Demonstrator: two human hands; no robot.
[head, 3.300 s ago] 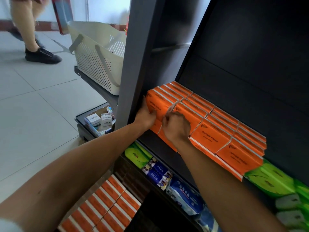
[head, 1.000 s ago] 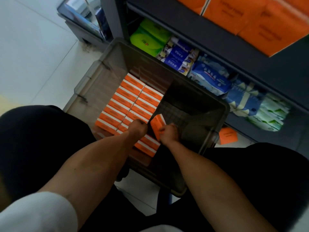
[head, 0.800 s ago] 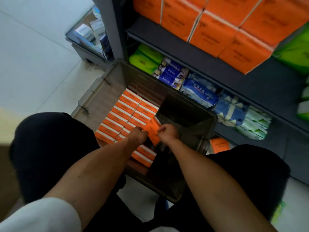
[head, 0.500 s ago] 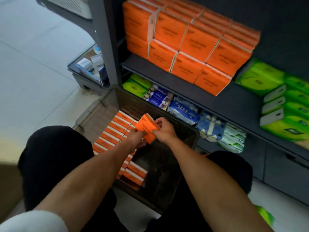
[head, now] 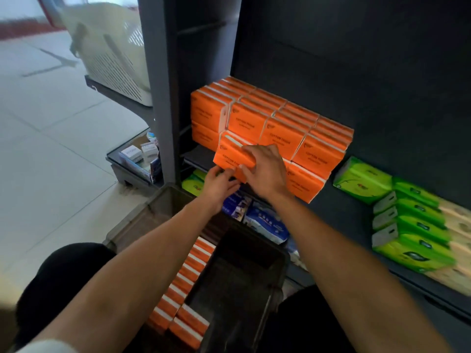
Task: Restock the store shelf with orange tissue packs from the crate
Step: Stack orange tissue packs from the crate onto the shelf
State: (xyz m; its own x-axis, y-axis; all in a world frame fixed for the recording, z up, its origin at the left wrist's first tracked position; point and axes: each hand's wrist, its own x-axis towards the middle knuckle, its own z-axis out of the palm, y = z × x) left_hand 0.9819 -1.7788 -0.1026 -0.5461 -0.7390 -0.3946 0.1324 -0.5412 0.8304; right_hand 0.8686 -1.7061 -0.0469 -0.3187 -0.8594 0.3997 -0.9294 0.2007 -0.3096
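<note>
I hold one orange tissue pack at the front edge of the dark shelf, in front of the lower left of the stacked orange packs. My right hand grips its right end, fingers over the top. My left hand supports it from below with curled fingers. Below my arms stands the grey crate, with several orange packs lined along its left side; its right half shows bare dark floor.
Green tissue packs fill the shelf to the right. Blue and green packs sit on the lower shelf behind the crate. A grey upright post bounds the shelf on the left. A white basket and small boxes stand beyond it.
Both hands lifted one orange pack out of the crate and carried it up to the shelf's front edge. My view rose from the crate to the shelf.
</note>
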